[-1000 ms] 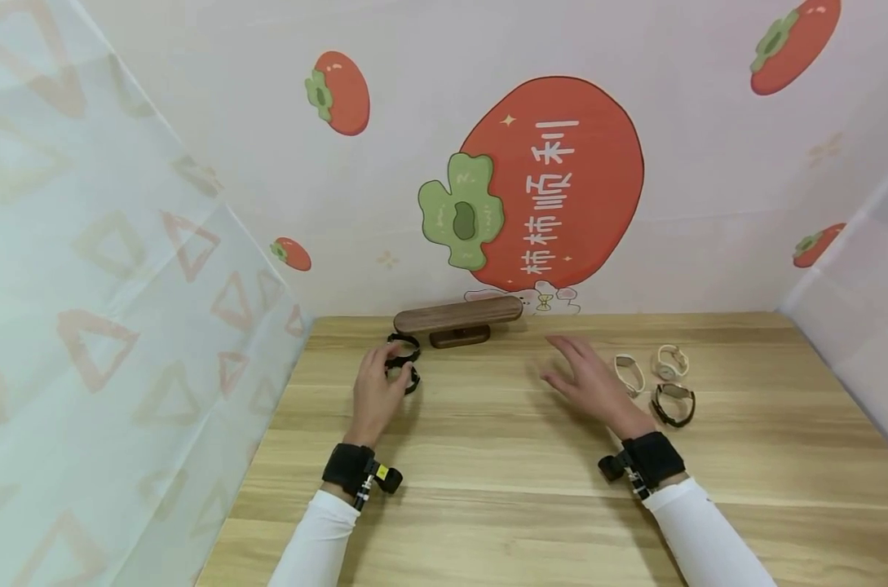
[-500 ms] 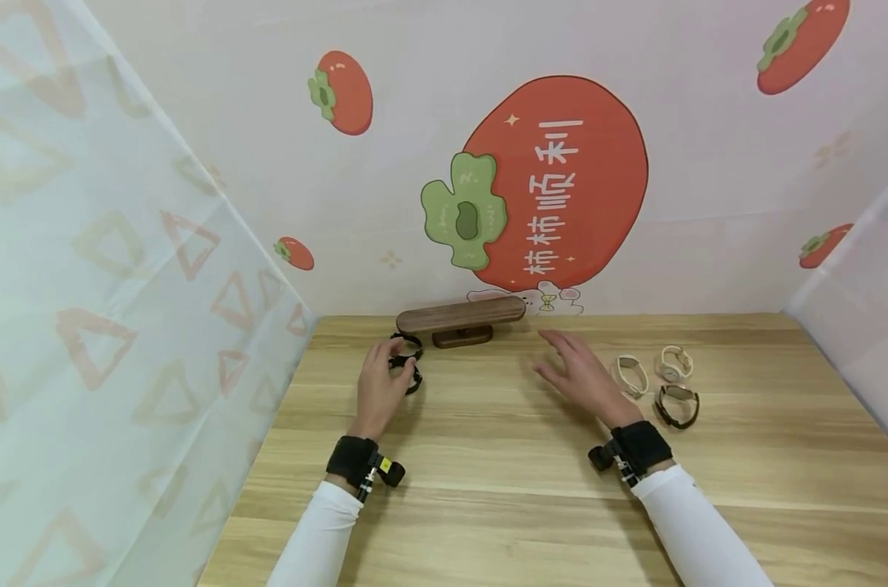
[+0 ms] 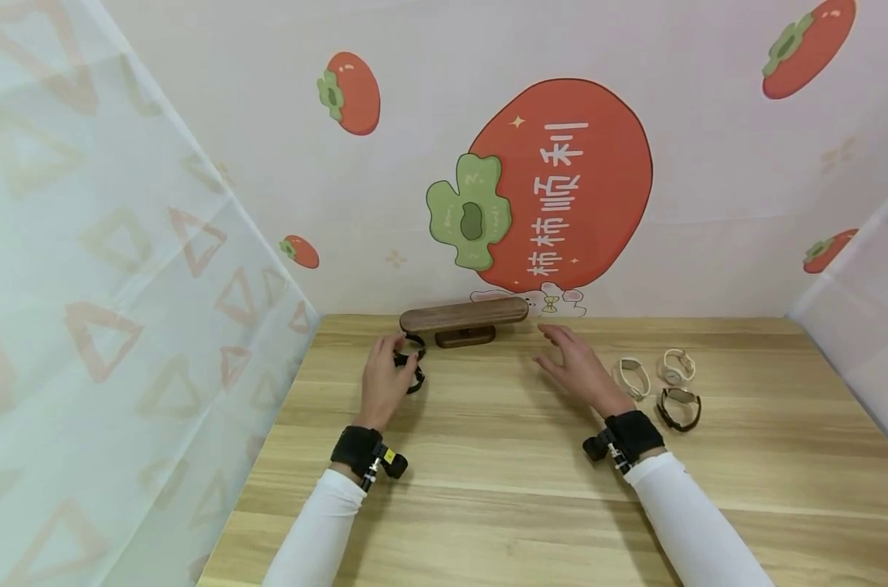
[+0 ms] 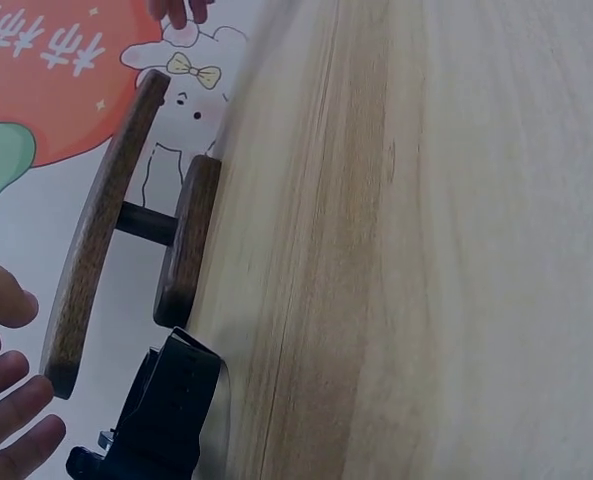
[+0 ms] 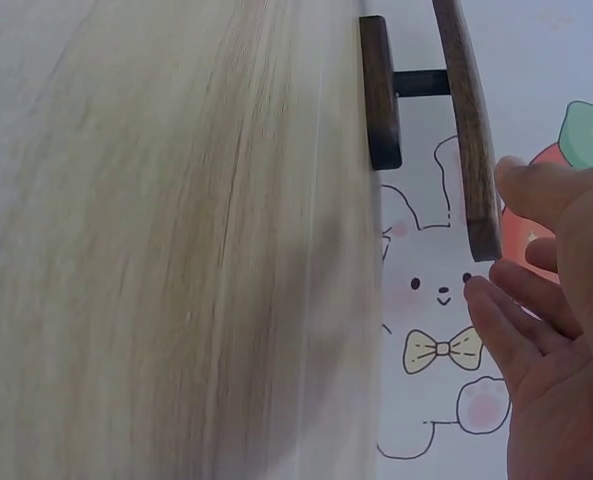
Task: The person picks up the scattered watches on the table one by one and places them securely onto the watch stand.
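My left hand (image 3: 386,379) hovers at the left rear of the table, its fingers relaxed and spread. Two black watches lie just beyond its fingertips, a rear black watch (image 3: 417,343) and a nearer black watch (image 3: 418,381), both partly covered by the hand. In the left wrist view one black watch (image 4: 168,410) shows beside the fingers, apart from them. My right hand (image 3: 579,371) is held over the table with fingers extended and nothing in its grasp. Between the hands, at the back, stands a dark wooden T-shaped display stand (image 3: 466,315) with a bare bar.
Right of my right hand lie a cream watch (image 3: 643,383), a second cream watch (image 3: 676,377) and a dark-strapped watch (image 3: 682,396). A patterned cloth wall (image 3: 385,187) rises directly behind the stand, and another cloth wall (image 3: 157,326) bounds the left side of the wooden table (image 3: 488,489).
My right hand has drifted slightly left and forward toward the stand. The left hand has edged a little forward beside the black watches. The head view has shifted slightly.
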Action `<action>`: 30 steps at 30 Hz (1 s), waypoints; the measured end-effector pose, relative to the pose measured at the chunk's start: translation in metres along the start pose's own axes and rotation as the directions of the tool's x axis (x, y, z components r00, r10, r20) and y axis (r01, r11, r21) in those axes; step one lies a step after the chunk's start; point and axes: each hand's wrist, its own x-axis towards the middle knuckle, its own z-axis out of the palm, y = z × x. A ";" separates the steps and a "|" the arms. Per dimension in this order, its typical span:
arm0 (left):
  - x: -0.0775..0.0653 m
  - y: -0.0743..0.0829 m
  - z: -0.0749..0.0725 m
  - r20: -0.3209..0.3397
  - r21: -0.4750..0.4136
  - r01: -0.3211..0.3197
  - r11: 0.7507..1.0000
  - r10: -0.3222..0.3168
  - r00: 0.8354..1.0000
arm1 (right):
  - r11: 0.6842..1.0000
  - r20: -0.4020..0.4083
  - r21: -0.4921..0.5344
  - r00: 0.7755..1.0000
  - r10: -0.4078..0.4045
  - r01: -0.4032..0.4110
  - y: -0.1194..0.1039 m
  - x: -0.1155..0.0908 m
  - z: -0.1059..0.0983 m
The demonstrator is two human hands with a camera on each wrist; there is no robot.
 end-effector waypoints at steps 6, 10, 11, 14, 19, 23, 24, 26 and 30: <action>0.005 -0.002 0.002 -0.014 -0.008 -0.005 1.000 0.005 1.000 | 1.000 -0.015 0.008 1.000 -0.011 0.011 -0.003 0.006 0.004; 0.009 -0.003 0.003 0.001 -0.037 0.043 0.998 -0.043 0.999 | 1.000 -0.025 0.006 1.000 -0.018 0.018 -0.004 0.010 0.005; 0.010 -0.003 0.003 0.009 -0.050 0.059 0.997 -0.059 0.998 | 1.000 -0.024 0.006 1.000 -0.019 0.019 -0.004 0.011 0.005; 0.013 -0.002 0.004 0.035 -0.089 0.102 0.991 -0.100 0.994 | 1.000 -0.017 0.000 1.000 -0.016 0.016 -0.003 0.013 0.005; 0.017 0.000 0.003 0.054 -0.113 0.134 0.984 -0.129 0.990 | 1.000 -0.016 0.009 1.000 0.001 0.000 -0.001 0.018 0.003; 0.019 0.001 0.004 0.067 -0.132 0.170 0.976 -0.163 0.984 | 0.998 -0.018 0.059 0.999 0.036 -0.035 0.002 0.023 0.003; 0.020 0.001 0.005 0.072 -0.139 0.179 0.974 -0.170 0.983 | 0.996 -0.017 0.073 0.999 0.044 -0.042 0.003 0.024 0.003; 0.022 0.002 0.006 0.086 -0.156 0.199 0.968 -0.188 0.978 | 0.993 -0.016 0.102 0.998 0.062 -0.060 0.004 0.026 0.003; 0.026 0.004 0.006 0.105 -0.165 0.228 0.960 -0.212 0.972 | 0.986 -0.019 0.150 0.996 0.082 -0.079 0.005 0.031 0.003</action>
